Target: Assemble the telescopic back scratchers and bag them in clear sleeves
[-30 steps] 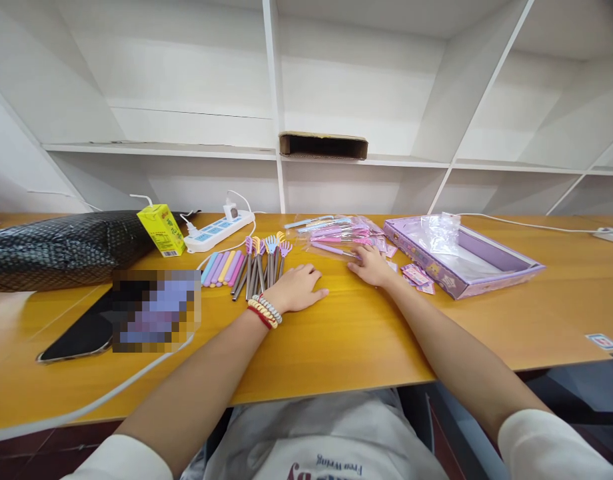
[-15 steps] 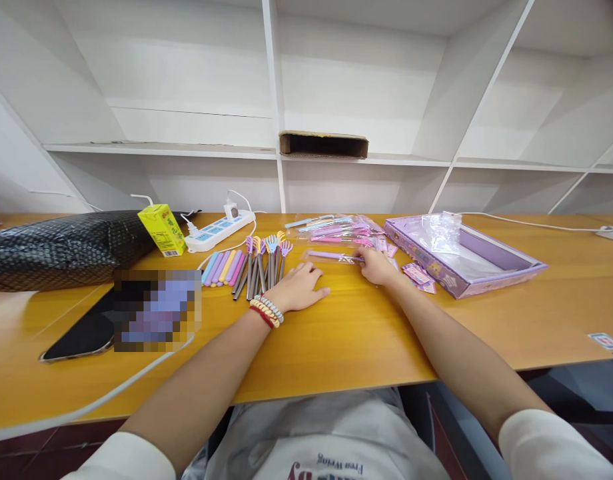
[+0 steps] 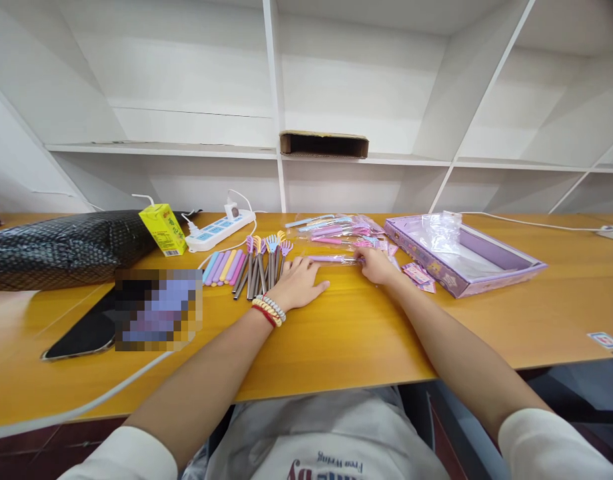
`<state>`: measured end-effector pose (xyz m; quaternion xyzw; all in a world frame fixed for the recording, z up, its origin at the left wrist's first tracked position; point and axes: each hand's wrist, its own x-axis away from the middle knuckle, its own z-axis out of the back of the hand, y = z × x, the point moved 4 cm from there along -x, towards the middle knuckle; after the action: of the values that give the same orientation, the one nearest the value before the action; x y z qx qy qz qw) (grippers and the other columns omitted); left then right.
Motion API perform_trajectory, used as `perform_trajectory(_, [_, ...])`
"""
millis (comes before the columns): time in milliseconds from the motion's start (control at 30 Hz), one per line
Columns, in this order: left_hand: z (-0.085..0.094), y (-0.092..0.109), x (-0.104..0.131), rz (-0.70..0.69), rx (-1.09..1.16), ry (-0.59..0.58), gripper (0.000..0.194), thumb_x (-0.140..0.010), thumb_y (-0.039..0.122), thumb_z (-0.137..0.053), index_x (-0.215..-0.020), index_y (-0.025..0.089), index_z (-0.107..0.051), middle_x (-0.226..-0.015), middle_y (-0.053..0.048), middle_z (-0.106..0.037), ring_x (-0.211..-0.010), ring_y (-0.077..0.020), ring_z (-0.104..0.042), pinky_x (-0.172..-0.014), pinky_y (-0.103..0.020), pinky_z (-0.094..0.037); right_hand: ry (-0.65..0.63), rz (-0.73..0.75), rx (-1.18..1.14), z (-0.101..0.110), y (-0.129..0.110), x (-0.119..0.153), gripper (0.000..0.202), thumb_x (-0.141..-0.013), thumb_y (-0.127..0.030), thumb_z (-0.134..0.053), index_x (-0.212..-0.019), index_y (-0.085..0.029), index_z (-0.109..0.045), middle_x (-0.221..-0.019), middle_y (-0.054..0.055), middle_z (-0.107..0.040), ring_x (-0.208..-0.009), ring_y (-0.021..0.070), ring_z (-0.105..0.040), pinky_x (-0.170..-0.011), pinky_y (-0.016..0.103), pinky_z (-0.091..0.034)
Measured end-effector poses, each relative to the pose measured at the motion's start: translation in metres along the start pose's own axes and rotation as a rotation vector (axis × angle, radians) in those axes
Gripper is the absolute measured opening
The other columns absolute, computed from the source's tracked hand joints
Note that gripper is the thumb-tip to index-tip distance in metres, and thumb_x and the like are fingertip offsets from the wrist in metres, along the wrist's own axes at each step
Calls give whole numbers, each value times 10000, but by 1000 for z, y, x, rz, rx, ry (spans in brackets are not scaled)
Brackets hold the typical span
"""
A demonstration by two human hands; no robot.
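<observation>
My right hand [image 3: 374, 267] is closed on the right end of a long purple stick in a clear plastic bag [image 3: 334, 259], low over the table. My left hand [image 3: 301, 283] is open and palm down, thumb apart, its fingertips at the bag's left end; whether they press on it I cannot tell. Left of it lie metal rods with coloured claw heads, like back scratchers [image 3: 261, 267], and a row of pastel handles [image 3: 223, 268]. Behind my hands is a pile of bagged sticks [image 3: 344, 228]. Small pink printed packets [image 3: 420, 277] lie beside my right wrist.
A shallow purple box [image 3: 501, 285] with clear plastic bags in it stands to the right. To the left are a phone [image 3: 81, 327], a yellow drink carton [image 3: 162, 230], a white power strip [image 3: 221, 230] and a black wrapped parcel [image 3: 61, 250]. A white cable [image 3: 136, 379] crosses the left side.
My left hand has moved slightly up and right, its fingertips now at the left end of the bagged purple stick. My right hand keeps its hold and has hardly moved.
</observation>
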<state>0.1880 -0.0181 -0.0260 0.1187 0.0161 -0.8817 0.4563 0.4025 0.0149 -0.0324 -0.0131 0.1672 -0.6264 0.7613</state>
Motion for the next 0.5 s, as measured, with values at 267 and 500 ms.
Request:
perform_trajectory(267, [0,-10,-4,131,-10,33,539,-895,546,-238,-1100,151,-541,-1113,-157,-599,-1103,-292,-495,-913,-456,-326,17,40,-27,-5,5,-3,404,-623,-26,-483,-977,-174,-609,-1001,77,-659,-951,232,-571,-820,308,-401])
perform_trajectory(500, [2,-14,-6,156,-2,43,339,-904,262,-289,-1117,161,-533,-1023,-125,-654,-953,-242,-607,-831,-381,-411,19,35,-42,-6,4,-2,433,-664,-69,-484,-1074,-169,-580,-1102,99,-628,-1030,250,-547,-878,362,-395])
